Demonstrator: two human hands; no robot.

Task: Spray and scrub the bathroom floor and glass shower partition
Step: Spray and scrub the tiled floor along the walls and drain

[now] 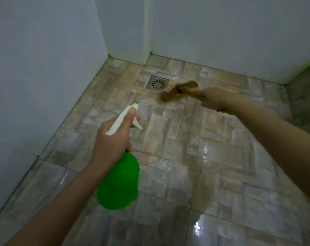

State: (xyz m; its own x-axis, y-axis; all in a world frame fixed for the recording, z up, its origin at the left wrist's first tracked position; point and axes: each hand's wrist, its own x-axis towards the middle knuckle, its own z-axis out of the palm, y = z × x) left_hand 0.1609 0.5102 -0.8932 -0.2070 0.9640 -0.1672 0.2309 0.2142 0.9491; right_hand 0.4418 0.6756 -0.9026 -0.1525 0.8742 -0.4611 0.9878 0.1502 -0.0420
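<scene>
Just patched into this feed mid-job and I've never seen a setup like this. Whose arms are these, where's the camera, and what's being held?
No machine here: a person's two bare arms, seen by one wide-angle camera on their head, looking down. The left hand grips a green spray bottle by its white trigger head. The right hand holds a brown scrub brush, blurred, down at the wet tiled floor beside the metal drain. Pale walls enclose the corner.
</scene>
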